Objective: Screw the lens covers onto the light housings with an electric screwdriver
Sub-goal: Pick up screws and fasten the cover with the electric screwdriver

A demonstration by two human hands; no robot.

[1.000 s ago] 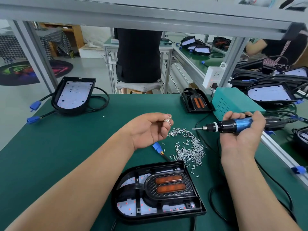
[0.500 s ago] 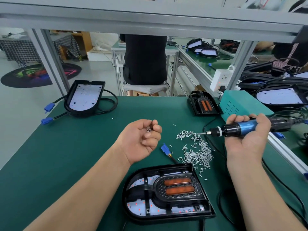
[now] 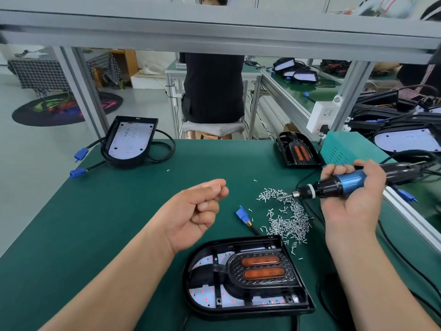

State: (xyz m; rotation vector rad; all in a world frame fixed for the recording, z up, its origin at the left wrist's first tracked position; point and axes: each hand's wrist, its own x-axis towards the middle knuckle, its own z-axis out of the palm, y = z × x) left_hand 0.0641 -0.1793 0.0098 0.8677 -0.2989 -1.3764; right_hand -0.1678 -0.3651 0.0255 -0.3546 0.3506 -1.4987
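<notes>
Seating a screw on the bit looks like the step in hand. On the green worktop (image 3: 95, 223) the light housing (image 3: 248, 309) lies flat nearest the person, open side up. The black lens cover (image 3: 262, 280) with its two orange windows is laid inside it, and I can make out no screw heads in its holes.

The right hand (image 3: 353, 201) grips the electric screwdriver (image 3: 343, 182) round its blue barrel, palm up. The bit points left and slightly down at the far part of the loose screw pile (image 3: 288, 223); whether it touches cannot be told.

The left hand (image 3: 198, 211) is raised above the worktop, well apart from the bit. Its fingers (image 3: 214, 189) are curled, with thumb and forefinger pinching what looks like a single screw (image 3: 218, 185), too small to be sure.

To do this well, bring the screw head squarely onto the bit tip (image 3: 281, 198). Run the driver only once the screw's point sits in a cover hole, and hold the tool upright there so the thread does not cross.
</notes>
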